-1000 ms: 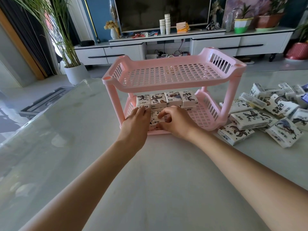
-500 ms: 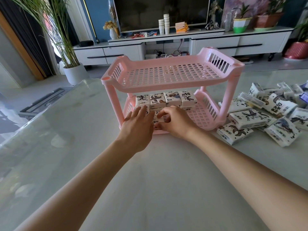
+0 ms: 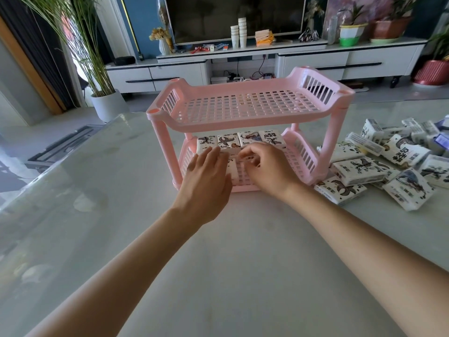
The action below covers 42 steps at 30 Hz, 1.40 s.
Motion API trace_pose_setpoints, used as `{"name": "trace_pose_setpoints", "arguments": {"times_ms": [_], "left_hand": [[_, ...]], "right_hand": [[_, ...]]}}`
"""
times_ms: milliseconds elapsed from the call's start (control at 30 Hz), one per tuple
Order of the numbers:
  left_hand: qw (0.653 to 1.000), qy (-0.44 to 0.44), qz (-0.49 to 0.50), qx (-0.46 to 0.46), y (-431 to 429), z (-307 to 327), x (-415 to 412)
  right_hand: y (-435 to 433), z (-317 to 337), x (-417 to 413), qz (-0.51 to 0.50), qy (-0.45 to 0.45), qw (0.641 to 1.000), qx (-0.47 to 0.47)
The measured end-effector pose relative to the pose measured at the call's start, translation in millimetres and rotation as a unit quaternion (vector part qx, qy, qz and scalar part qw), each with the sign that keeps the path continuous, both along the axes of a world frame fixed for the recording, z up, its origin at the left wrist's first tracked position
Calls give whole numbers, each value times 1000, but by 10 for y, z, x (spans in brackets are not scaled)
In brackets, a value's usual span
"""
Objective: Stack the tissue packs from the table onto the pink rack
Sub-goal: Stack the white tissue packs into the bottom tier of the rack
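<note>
A pale, glossy table (image 3: 218, 276) carries a pink two-tier rack (image 3: 243, 124), standing upright towards the far edge. To the right of the rack a loose heap of white packs (image 3: 359, 170) (dark ink-style prints on the wrappers) lies on the tabletop, some flat, some tilted, the nearest just beside the rack's front right leg.

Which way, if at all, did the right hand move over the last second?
Yes, slightly. The right hand, fingers curled on a pack, went deeper into the pink rack, from its lower shelf's front edge toward the back row of packs.
</note>
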<state>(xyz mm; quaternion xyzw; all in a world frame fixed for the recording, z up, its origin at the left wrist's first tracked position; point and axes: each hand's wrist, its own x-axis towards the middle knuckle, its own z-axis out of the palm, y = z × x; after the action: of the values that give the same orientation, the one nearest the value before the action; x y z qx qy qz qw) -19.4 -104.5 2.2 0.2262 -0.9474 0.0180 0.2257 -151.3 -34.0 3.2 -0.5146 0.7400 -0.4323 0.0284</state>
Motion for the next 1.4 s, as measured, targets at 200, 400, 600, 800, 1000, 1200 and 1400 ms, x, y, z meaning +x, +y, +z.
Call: {"name": "trace_pose_setpoints", "arguments": {"times_ms": [200,400,600,800,1000,1200,1400], "left_hand": [[990,6,-138,9,692,92,-42],[977,-29,-207,48,1415,199,-534],[974,-98,-196,61,1863,242,-1198],[957,-237,-165,-14,1972,268,-1851],[935,-323,-140,-50,1979,181,-2116],[925,-327,-155,-112,2063,206,-2077],[938,-289,-189,-15,2140,322,-1785]], "right_hand": [[1134,195,13,42,-39,998,38],[2400,259,-449,-97,-46,992,59],[3028,411,-1077,-241,9,944,227],[3335,393,-1201,-266,51,871,410],[3417,392,-1271,-247,27,855,454],[3432,357,-1327,-222,-2,881,417],[3445,464,-1205,-186,-18,886,425]]}}
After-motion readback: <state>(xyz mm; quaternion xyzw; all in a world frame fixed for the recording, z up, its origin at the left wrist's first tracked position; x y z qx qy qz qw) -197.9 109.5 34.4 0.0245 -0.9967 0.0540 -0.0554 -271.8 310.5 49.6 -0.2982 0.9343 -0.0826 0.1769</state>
